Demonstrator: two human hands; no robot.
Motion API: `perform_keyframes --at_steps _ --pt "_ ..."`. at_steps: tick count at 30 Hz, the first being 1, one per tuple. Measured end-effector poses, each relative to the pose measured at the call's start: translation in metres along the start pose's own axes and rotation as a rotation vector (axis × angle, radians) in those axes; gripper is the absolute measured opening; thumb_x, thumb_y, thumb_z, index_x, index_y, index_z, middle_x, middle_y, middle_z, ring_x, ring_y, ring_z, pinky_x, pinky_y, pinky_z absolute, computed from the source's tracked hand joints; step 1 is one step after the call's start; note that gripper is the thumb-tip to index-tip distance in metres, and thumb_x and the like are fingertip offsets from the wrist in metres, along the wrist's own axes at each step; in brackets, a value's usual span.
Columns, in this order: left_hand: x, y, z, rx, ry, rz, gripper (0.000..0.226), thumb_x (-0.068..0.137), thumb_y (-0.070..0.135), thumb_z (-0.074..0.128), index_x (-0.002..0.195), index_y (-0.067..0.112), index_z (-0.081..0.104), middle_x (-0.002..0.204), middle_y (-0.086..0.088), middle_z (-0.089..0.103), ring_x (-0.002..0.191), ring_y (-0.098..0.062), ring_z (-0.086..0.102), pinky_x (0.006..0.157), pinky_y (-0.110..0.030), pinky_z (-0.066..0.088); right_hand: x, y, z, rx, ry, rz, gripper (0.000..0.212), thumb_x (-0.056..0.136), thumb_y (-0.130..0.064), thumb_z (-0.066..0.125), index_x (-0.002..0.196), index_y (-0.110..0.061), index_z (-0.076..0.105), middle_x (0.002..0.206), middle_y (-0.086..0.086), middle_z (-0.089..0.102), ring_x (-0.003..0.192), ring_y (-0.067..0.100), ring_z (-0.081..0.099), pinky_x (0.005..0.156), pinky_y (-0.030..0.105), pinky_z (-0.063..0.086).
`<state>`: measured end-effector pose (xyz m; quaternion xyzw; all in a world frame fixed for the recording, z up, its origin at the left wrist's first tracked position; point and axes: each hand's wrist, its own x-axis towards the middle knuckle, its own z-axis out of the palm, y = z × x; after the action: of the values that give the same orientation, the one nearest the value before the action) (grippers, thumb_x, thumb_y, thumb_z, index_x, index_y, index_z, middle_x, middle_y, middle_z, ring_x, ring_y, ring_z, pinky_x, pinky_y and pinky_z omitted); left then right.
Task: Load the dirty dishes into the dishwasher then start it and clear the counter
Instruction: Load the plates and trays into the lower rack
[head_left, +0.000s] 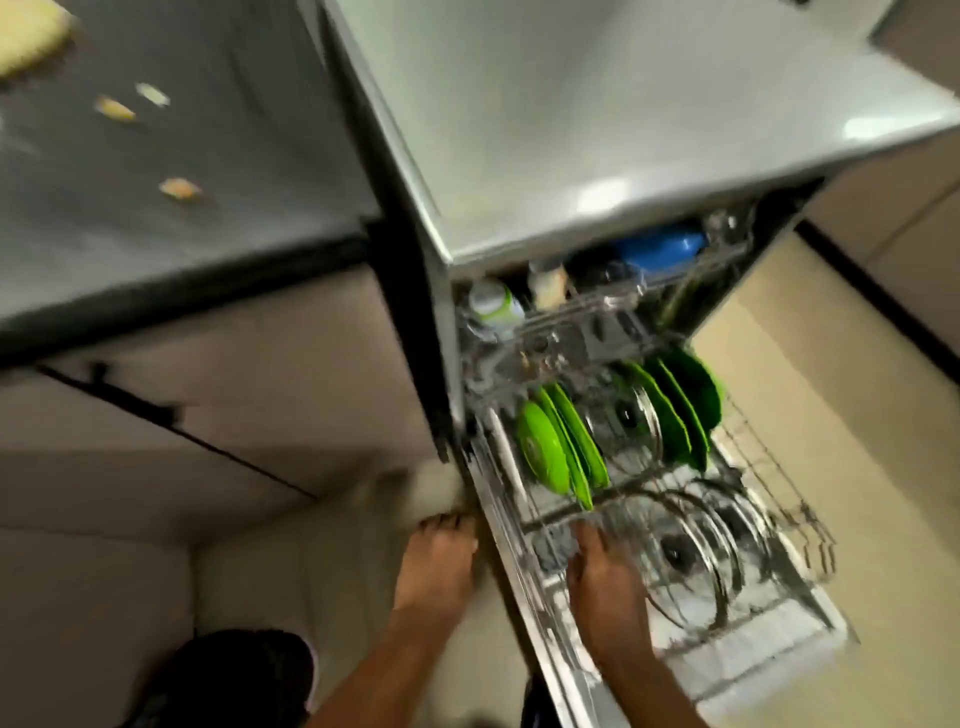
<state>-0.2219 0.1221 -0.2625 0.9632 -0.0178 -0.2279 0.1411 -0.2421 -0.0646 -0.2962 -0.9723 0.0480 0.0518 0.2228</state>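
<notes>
Your dishwasher (519, 156) stands open with its lower rack (779, 499) pulled out toward you, carrying upright green plates (563, 447) on the left and more at the far right, with glass lids (680, 551) lying in the near part. Your right hand (605, 577) reaches into the near left corner of that rack, fingers curled down among the wires, though blur keeps me from telling whether they grip anything. Your left hand (441, 556) hovers just left of the rack, fingers loosely bent, holding nothing.
</notes>
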Motion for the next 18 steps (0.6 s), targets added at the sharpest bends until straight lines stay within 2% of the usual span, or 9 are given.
perform_keyframes --at_steps 2,4,6,7,8,10,12,14,18 --pt "-0.035 -0.016 -0.044 -0.107 0.084 -0.048 0.048 0.097 0.008 0.038 0.144 0.015 0.035 0.143 -0.006 0.044 0.129 -0.024 0.043 0.108 -0.033 0.033 -0.005 -0.048 -0.026 -0.013 0.078 -0.176 0.047 0.061 0.000 0.073 0.103 -0.015 0.060 0.071 0.013 0.066 0.057 0.026 0.063 0.046 0.032 0.051" --pt "-0.067 -0.041 -0.090 -0.157 0.162 -0.089 0.043 0.098 0.013 0.030 0.141 0.013 0.039 0.141 -0.008 0.045 0.128 -0.026 0.042 0.107 -0.036 0.035 -0.008 -0.101 -0.042 -0.013 0.177 -0.392 0.027 0.074 -0.015 0.049 0.099 -0.019 0.059 0.074 0.011 0.068 0.069 0.022 0.060 0.059 0.031 0.047" --pt "-0.095 -0.070 -0.136 -0.090 0.219 -0.051 0.058 0.088 0.026 0.012 0.138 0.016 0.041 0.138 -0.006 0.044 0.127 -0.026 0.042 0.105 -0.035 0.035 -0.012 -0.153 -0.053 -0.039 0.136 -0.539 0.043 0.092 -0.021 0.026 0.090 -0.023 0.069 0.072 0.000 0.070 0.065 0.015 0.064 0.059 0.024 0.047" --pt "-0.110 -0.085 -0.160 -0.036 0.237 -0.033 0.058 0.086 0.027 0.014 0.134 0.016 0.043 0.135 -0.005 0.046 0.125 -0.027 0.044 0.102 -0.036 0.035 -0.014 -0.178 -0.057 -0.099 0.132 -0.599 0.048 0.094 -0.024 0.023 0.086 -0.025 0.071 0.071 -0.007 0.070 0.060 0.008 0.066 0.061 0.017 0.047" --pt "-0.127 -0.106 -0.185 0.025 0.277 -0.041 0.049 0.088 0.025 0.024 0.130 0.016 0.046 0.130 -0.006 0.048 0.121 -0.029 0.046 0.099 -0.037 0.035 -0.018 -0.209 -0.063 -0.104 0.141 -0.646 0.044 0.091 -0.027 0.027 0.086 -0.027 0.071 0.071 -0.009 0.070 0.058 0.006 0.066 0.068 0.012 0.046" --pt "-0.155 -0.145 -0.229 0.068 0.406 -0.070 0.039 0.090 0.025 0.038 0.126 0.015 0.050 0.123 -0.008 0.053 0.114 -0.030 0.050 0.094 -0.038 0.037 -0.024 -0.263 -0.066 0.003 0.166 -0.692 0.041 0.087 -0.033 0.035 0.089 -0.024 0.074 0.074 -0.004 0.072 0.059 0.010 0.067 0.083 0.013 0.041" --pt "-0.192 -0.188 -0.264 0.055 0.561 -0.165 0.040 0.092 0.027 0.034 0.124 0.015 0.054 0.119 -0.008 0.057 0.111 -0.030 0.053 0.091 -0.038 0.039 -0.034 -0.320 -0.069 0.045 0.130 -0.741 0.038 0.082 -0.034 0.041 0.091 -0.021 0.075 0.076 -0.002 0.072 0.059 0.013 0.068 0.065 0.020 0.048" --pt "-0.229 -0.231 -0.286 0.033 0.699 -0.272 0.032 0.094 0.021 0.042 0.123 0.015 0.055 0.119 -0.007 0.058 0.111 -0.030 0.054 0.091 -0.039 0.041 -0.044 -0.374 -0.072 0.105 0.072 -0.823 0.028 0.081 -0.030 0.051 0.095 -0.019 0.072 0.081 0.001 0.072 0.065 0.019 0.069 0.056 0.025 0.050" --pt "-0.305 -0.302 -0.302 -0.092 0.856 -0.512 0.033 0.094 0.026 0.052 0.124 0.015 0.052 0.124 -0.006 0.054 0.115 -0.028 0.052 0.095 -0.039 0.043 -0.077 -0.463 -0.078 0.161 -0.030 -0.987 0.017 0.086 -0.012 0.064 0.101 -0.018 0.067 0.089 0.005 0.069 0.078 0.024 0.067 0.066 0.032 0.053"
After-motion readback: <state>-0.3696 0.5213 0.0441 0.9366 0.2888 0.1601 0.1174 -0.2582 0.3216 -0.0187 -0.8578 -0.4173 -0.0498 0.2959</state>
